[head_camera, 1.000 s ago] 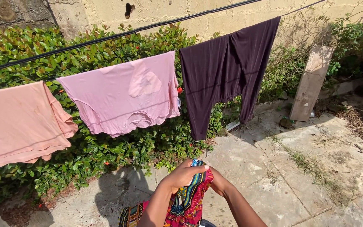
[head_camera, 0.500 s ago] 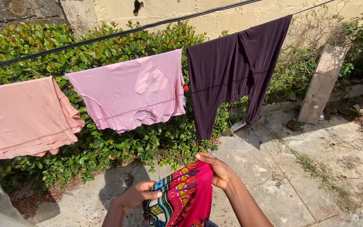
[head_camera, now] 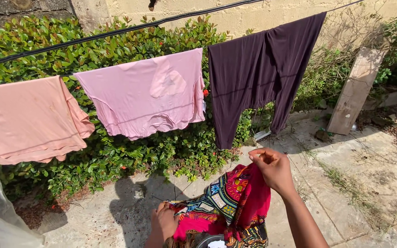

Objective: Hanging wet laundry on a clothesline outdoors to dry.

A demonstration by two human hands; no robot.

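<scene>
My washing line (head_camera: pixel 116 32) carries three things: a peach shirt (head_camera: pixel 24 121) at the left, a pink shirt (head_camera: pixel 148 94) in the middle, and dark purple leggings (head_camera: pixel 258 69) at the right, all draped over it.

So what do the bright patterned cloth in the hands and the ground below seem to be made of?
The bright pink patterned cloth, held by both the left hand and right hand, looks like thin matte woven fabric, likely cotton: it folds softly. The grey paved ground looks like rough concrete slabs, with cracks and weeds.
</scene>
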